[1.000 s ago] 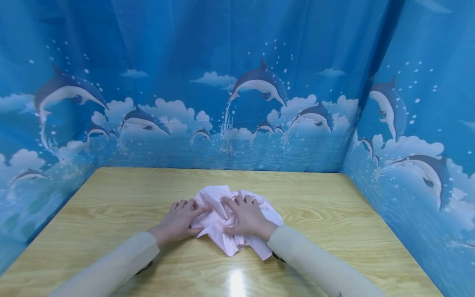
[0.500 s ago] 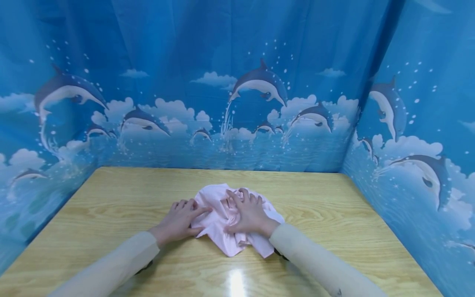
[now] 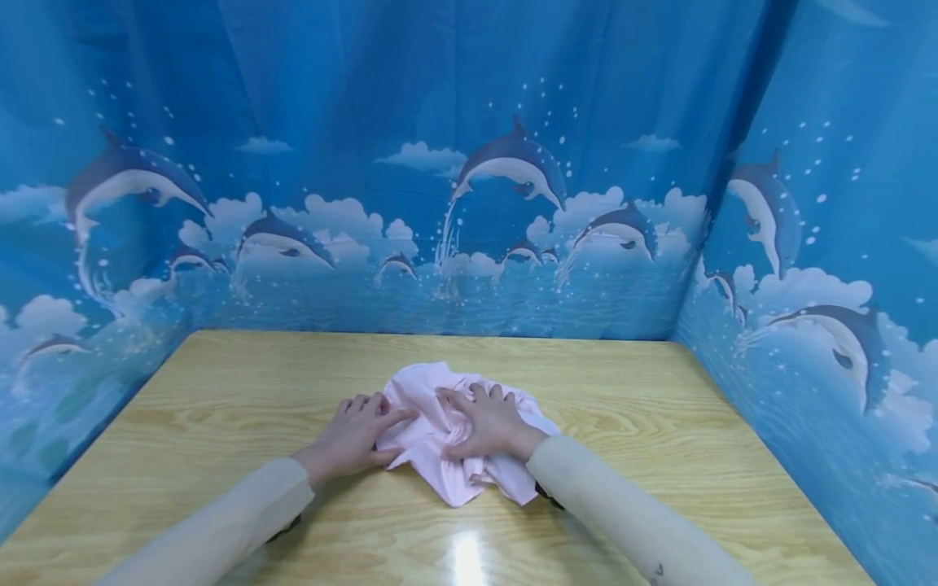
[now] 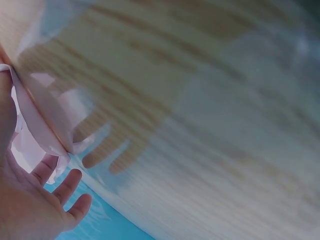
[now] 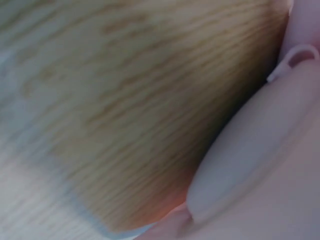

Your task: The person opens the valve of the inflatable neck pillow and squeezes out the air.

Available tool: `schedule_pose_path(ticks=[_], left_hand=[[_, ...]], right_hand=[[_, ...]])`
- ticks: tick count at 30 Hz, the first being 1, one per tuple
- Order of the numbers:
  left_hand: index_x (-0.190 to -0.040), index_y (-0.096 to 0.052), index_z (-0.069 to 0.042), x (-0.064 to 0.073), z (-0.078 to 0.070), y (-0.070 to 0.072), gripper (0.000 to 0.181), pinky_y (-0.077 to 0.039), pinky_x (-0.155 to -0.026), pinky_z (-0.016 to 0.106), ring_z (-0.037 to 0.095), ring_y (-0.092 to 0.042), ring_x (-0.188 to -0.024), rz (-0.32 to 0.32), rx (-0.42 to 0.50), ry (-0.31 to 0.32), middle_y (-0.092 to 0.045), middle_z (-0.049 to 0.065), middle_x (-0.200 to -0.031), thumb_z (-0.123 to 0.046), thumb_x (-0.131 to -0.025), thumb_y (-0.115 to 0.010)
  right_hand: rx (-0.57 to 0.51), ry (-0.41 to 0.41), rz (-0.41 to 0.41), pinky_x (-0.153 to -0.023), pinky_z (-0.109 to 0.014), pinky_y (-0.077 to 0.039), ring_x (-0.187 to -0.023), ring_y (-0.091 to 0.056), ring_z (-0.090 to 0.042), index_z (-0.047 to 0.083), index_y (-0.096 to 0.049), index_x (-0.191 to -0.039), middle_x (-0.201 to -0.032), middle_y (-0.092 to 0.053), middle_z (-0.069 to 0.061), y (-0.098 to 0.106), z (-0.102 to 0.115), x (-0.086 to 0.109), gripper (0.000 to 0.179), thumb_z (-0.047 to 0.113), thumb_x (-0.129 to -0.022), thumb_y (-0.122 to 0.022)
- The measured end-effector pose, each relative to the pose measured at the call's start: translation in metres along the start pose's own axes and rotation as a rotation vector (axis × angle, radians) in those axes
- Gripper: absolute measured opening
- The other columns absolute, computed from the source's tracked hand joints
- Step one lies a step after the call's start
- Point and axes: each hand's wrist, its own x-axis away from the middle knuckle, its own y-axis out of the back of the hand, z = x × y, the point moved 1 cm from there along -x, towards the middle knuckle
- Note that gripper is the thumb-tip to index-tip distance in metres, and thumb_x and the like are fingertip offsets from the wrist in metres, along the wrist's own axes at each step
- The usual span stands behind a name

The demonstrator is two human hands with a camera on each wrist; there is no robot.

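A crumpled light pink cloth (image 3: pixel 419 382) lies on the wooden table, with folds bunched at its middle. At its left edge my left hand (image 3: pixel 350 433) holds the fabric between thumb and index finger. The other fingers of the left hand (image 4: pixel 37 200) are loosely bent beside the pink fabric (image 4: pixel 29 149) in the left wrist view. On the right part of the cloth, my right hand (image 3: pixel 489 427) grips a bunch of folds, thumb and bent fingers around it. The right wrist view shows blurred pale pink fabric (image 5: pixel 302 22) close up; the right fingers are hidden there.
The light wooden table (image 3: pixel 242 382) has a bright reflection near its front. Blue curtains (image 3: pixel 352 98) printed with dolphins stand along the back and both sides. Pale sleeves (image 3: pixel 220 525) cover both forearms.
The right fingers reached farther over the cloth half a second ago and have since drawn back, gathering its folds. The cloth's lower right corner has shifted slightly upward. The left hand stays put.
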Motion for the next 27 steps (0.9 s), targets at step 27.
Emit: schedule_pose_path(ticks=[27], left_hand=[[-0.131,-0.049,-0.030,-0.0021,0.0003,0.0005,0.062,-0.037,-0.086,0.052,0.026,-0.046,-0.097,0.009,0.041,0.020,-0.049,0.006,-0.108,-0.056,-0.077,-0.062]], right_hand=[[0.041,0.059,-0.009,-0.078,-0.045,-0.042,-0.094,-0.046,-0.028,0.050,-0.008,-0.141,-0.131,-0.045,-0.012,0.0011,0.0095,0.0048,0.092,0.052,-0.071,-0.067]])
